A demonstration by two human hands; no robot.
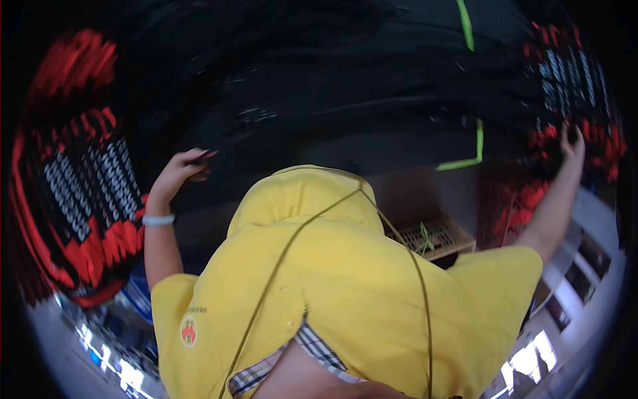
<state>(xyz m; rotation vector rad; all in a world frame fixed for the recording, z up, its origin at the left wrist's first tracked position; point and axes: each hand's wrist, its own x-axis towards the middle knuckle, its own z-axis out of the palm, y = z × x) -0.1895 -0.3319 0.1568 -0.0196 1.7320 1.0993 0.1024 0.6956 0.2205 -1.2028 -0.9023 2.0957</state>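
My left hand (pixel 183 173) is over the near left of a dark table surface (pixel 299 113), its fingers curled round a small dark thing (pixel 197 160) that I cannot make out. Far out to the right, my right hand (pixel 572 141) reaches the near edge of a stack of black-and-red fabric pieces (pixel 571 86) with pale markings. Its fingers are bent together against the red ends; what they pinch is hidden by blur and shadow. Another stack of such black-and-red pieces (pixel 90 183) lies to the left of my left hand.
Bright green tape strips (pixel 479 143) mark the dark surface at right, with another green strip (pixel 466 26) farther off. Below the near edge sits a tan plastic crate (pixel 445 241) with green strips inside. More red material (pixel 525 203) is under my right forearm.
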